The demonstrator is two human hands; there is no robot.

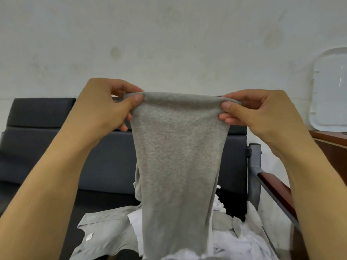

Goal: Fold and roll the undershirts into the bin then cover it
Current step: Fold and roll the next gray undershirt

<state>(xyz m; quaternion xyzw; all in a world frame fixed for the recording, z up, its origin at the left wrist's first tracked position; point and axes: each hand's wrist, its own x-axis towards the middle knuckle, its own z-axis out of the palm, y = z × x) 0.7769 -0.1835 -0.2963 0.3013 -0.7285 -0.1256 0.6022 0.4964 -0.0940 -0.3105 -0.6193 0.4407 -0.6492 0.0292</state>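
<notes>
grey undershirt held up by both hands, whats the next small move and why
Probably lower the grey undershirt onto the dark seat to roll it: both hands pinch its top edge, and it already hangs folded narrow.

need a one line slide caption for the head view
Both hands, left and right, pinch a grey undershirt by its top edge, hanging over a clothes pile.

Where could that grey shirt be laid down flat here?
Bare room shows on the dark seat, left of the hanging grey undershirt and behind the clothes pile. The near and right part of the seat is crowded with grey and white garments. Both hands, left hand and right hand, pinch its top edge.
</notes>
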